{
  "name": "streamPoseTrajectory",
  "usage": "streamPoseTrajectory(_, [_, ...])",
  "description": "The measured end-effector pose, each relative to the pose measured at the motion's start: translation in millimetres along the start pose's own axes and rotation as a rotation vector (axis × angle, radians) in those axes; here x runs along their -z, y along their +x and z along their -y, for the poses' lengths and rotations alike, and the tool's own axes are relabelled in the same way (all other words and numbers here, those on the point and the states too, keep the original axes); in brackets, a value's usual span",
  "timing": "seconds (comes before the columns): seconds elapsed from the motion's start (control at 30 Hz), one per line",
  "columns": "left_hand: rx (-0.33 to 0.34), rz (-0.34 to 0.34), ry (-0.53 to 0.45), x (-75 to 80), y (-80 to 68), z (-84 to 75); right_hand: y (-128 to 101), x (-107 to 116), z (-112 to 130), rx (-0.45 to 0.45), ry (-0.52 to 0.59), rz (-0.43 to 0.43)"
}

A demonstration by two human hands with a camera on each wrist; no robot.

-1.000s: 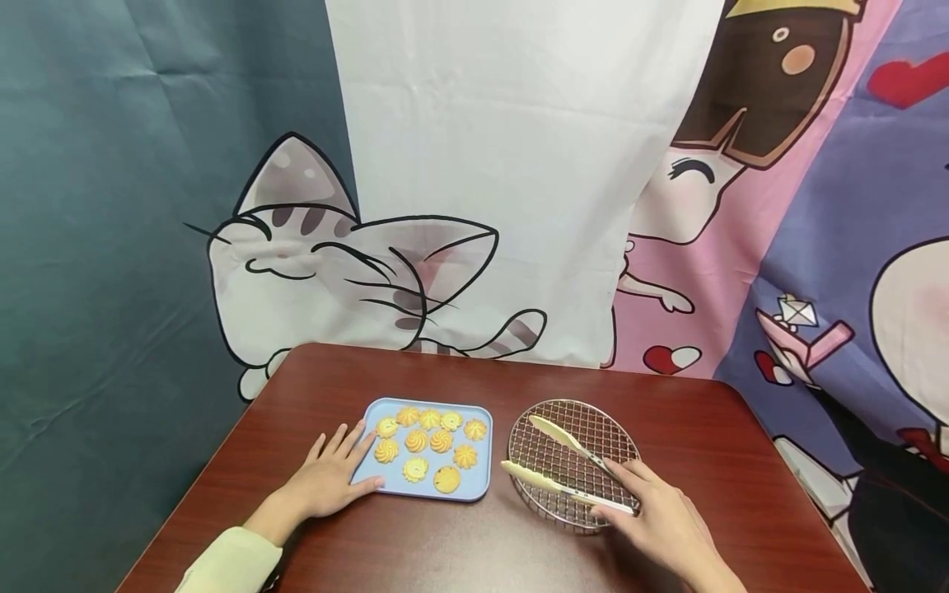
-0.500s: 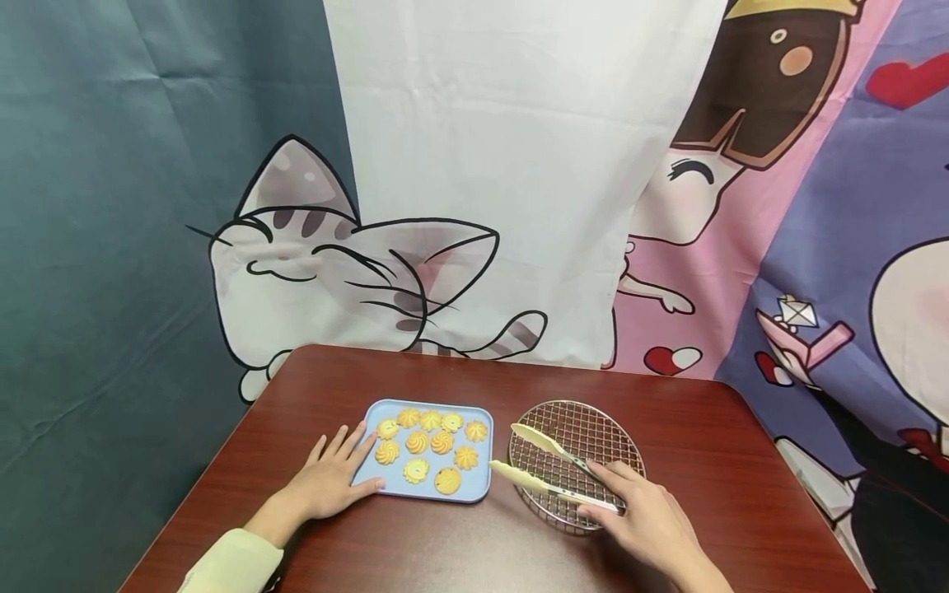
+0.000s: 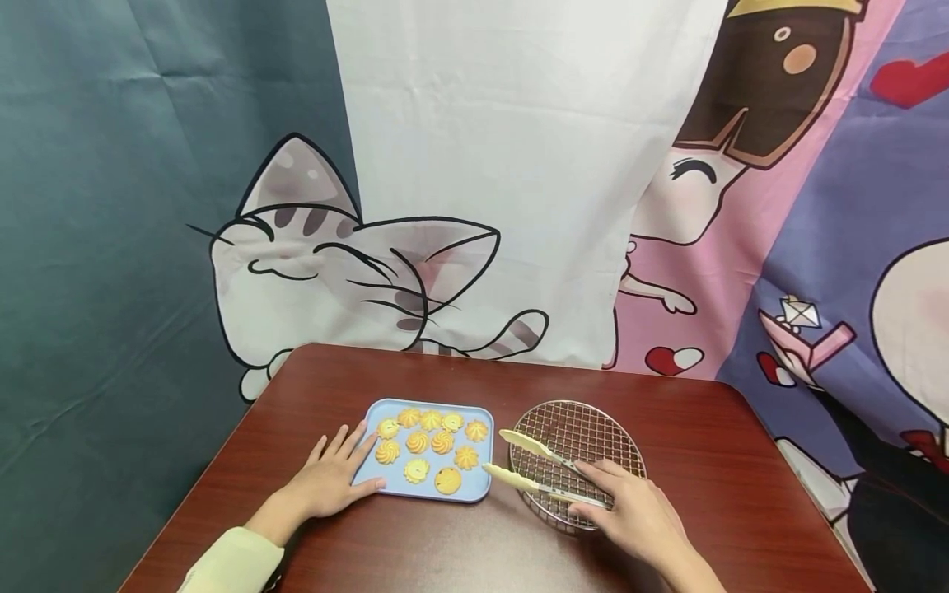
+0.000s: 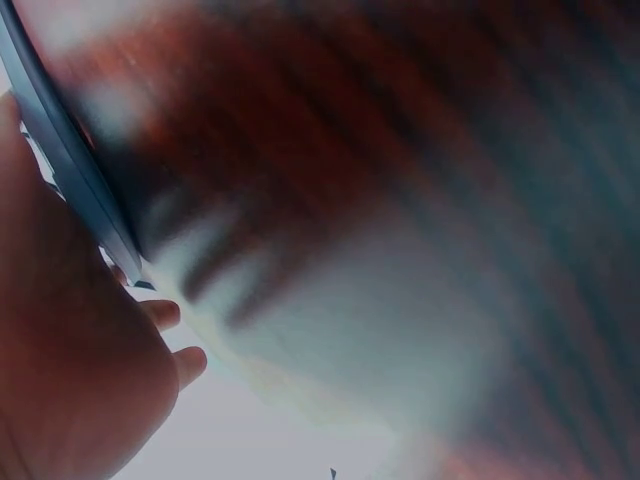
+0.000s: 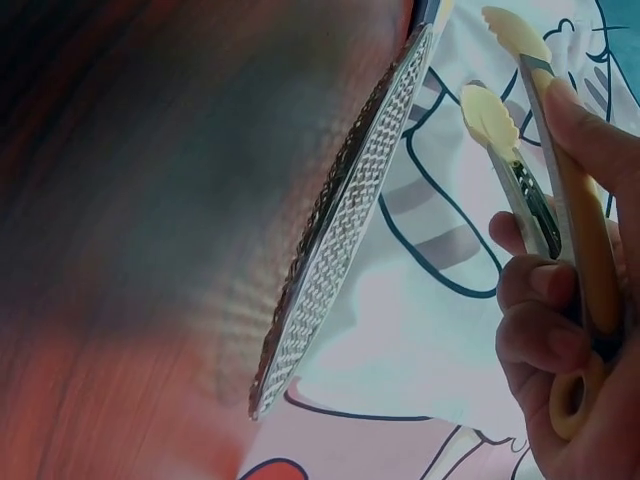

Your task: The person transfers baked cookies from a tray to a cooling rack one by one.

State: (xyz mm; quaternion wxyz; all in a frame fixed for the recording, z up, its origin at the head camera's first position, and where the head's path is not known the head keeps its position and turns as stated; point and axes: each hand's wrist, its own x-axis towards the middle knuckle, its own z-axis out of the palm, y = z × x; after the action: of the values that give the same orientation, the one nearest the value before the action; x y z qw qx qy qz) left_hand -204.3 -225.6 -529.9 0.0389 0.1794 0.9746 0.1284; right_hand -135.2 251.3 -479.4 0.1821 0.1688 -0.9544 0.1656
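Tongs (image 3: pixel 544 473): held over round wire rack (image 3: pixel 593 428), arms apart, cream tips at rack's 9 o'clock edge, just beside blue tray (image 3: pixel 426 492). I see right hand (image 3: pixel 638 519) curled round tong handles. Left hand (image 3: pixel 329 478) flat, fingers straight, resting on tray's 8 o'clock corner. Cookies (image 3: pixel 430 445) on tray. Both on dark red table (image 3: pixel 689 428); cartoon backdrop (image 3: pixel 334 255) at 12 o'clock.
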Motion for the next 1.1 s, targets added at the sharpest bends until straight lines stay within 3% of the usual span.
streamPoseTrajectory(0.27, [0.003,0.001,-0.003,0.3,-1.4,0.0,6.5,-4.4,4.8,0.008,-0.007,0.030])
streamPoseTrajectory(0.5, [-0.026,-0.040,-0.015,-4.0,-0.9,1.5,16.7,-9.0,8.1,0.043,-0.005,0.042])
streamPoseTrajectory(0.73, [0.013,0.005,0.004,1.1,-1.6,-0.6,24.0,-12.0,10.0,0.043,-0.009,0.099])
streamPoseTrajectory(1.1, [0.002,0.018,0.035,2.9,-0.4,-2.2,37.0,-14.9,14.7,0.108,-0.048,0.124])
